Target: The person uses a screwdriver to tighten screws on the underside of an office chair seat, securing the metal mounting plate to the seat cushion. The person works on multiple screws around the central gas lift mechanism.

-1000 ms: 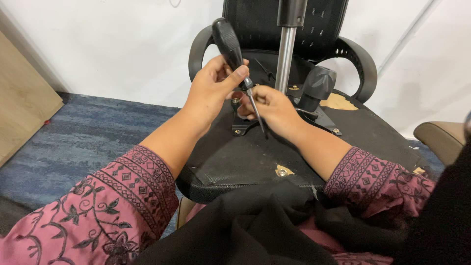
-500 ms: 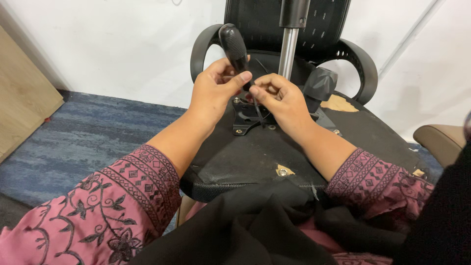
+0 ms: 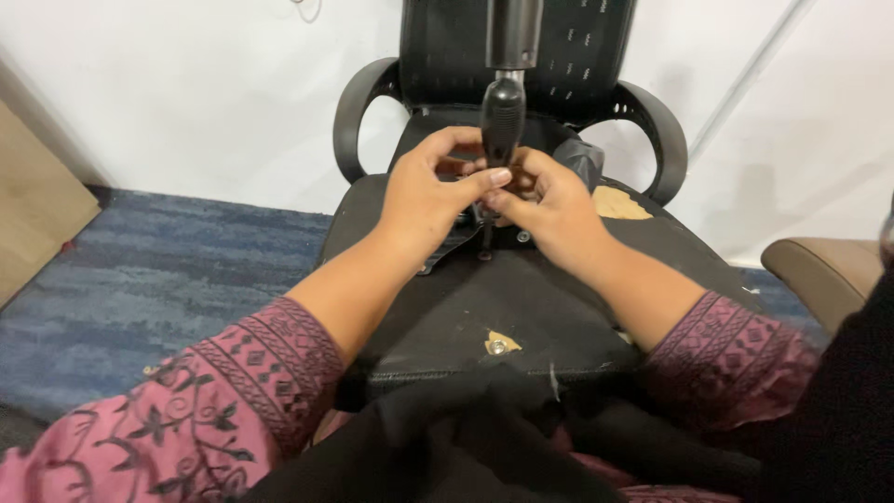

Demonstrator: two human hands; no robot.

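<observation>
1. A screwdriver (image 3: 501, 121) with a black handle stands upright over the underside of the chair seat (image 3: 521, 307), its tip down at a metal bracket (image 3: 484, 237) near the seat's middle.
2. The left hand (image 3: 424, 200) has its fingers closed around the screwdriver's lower handle.
3. The right hand (image 3: 549, 210) pinches the shaft just below, fingers closed on it, touching the left hand.
4. Behind the seat rise the backrest (image 3: 559, 47) and two curved armrests (image 3: 358, 107).
5. Blue carpet (image 3: 168, 270) lies left of the seat.
</observation>
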